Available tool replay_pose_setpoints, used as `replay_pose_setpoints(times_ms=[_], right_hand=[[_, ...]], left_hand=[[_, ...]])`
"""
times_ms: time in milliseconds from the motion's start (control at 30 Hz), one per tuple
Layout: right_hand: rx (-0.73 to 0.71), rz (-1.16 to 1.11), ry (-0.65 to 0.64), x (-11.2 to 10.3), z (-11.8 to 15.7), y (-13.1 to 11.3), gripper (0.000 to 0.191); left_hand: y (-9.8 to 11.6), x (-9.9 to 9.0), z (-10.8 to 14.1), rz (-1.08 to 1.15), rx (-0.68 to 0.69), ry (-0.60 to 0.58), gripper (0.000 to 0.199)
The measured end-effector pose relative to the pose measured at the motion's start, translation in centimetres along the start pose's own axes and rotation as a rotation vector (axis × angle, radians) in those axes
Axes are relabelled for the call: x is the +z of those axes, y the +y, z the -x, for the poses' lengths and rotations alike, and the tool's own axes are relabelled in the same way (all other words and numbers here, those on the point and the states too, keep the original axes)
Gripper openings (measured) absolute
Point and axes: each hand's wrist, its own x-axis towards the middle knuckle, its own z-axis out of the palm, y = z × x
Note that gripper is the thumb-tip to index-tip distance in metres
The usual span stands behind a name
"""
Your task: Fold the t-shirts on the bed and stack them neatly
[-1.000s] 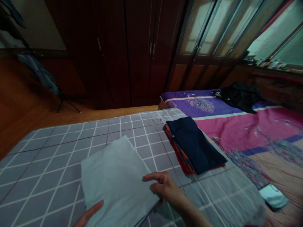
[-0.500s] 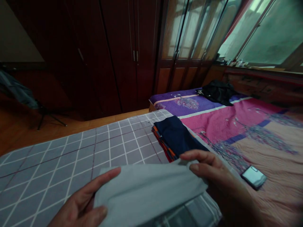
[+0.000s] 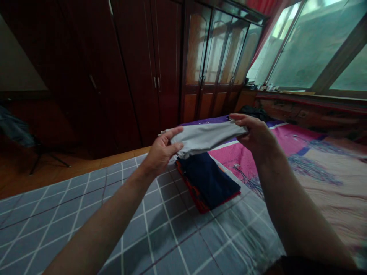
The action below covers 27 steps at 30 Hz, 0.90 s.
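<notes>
A folded light grey garment [image 3: 208, 135] is held up in the air between my two hands; its exact kind does not show. My left hand [image 3: 164, 151] pinches its left end, thumb and fingers closed on the cloth. At the other end, my right hand [image 3: 250, 130] grips the upper right corner. Just below and behind the garment lies a stack of folded clothes [image 3: 212, 183], dark navy on top with red and orange edges showing beneath. The stack rests on the grey checked bedsheet [image 3: 120, 221], apart from both hands.
Beyond the sheet spreads a purple, pink and peach bedcover [image 3: 286, 141], with a black garment [image 3: 252, 112] at its far side. Dark wooden wardrobes [image 3: 137, 76] line the back. To the left stands a tripod-like stand [image 3: 38, 152]. A window [image 3: 309, 49] is at the right.
Both hands have carried the grey garment forward and up, from near my body to above the far edge of the clothes stack. My view has tilted slightly upward.
</notes>
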Motion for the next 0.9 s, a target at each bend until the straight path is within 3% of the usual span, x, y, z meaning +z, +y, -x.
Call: replay_pose_setpoints(times_ms=[67, 167, 200, 267, 367, 500, 600, 767, 900], right_hand=[[0.122, -0.037, 0.011, -2.2, 1.3, 3.9, 0.034], [0.292, -0.036, 0.017, -4.5, 4.8, 11.1, 0.028], [0.343, -0.021, 0.015, -5.0, 6.1, 13.3, 0.025], [0.425, 0.018, 0.034, -5.7, 8.1, 16.7, 0.022], [0.455, 0.042, 0.093, -6.7, 9.2, 18.7, 0.023], [0.401, 0.057, 0.141, -8.1, 8.3, 18.0, 0.031], [0.392, 0.111, 0.153, -8.4, 8.6, 18.2, 0.035], [0.462, 0.349, 0.159, -8.1, 11.2, 20.7, 0.032], [0.429, 0.649, 0.184, -8.2, 11.7, 20.8, 0.027]], left_hand=[[-4.3, 1.1, 0.8, -0.005, -0.083, -0.023, 0.060], [-11.5, 2.0, 3.1, -0.085, -0.336, -0.014, 0.063], [-13.5, 2.2, 3.8, -0.119, -0.430, -0.002, 0.064], [-16.1, 2.5, 5.0, -0.145, -0.488, 0.014, 0.063], [-16.5, 2.9, 5.4, -0.096, -0.513, 0.011, 0.065], [-14.6, 3.6, 4.8, 0.039, -0.503, -0.026, 0.071], [-15.1, 3.7, 5.2, 0.065, -0.541, -0.031, 0.073], [-17.2, 3.2, 7.2, -0.098, -0.616, -0.093, 0.077], [-17.0, 2.9, 7.7, -0.169, -0.621, -0.155, 0.076]])
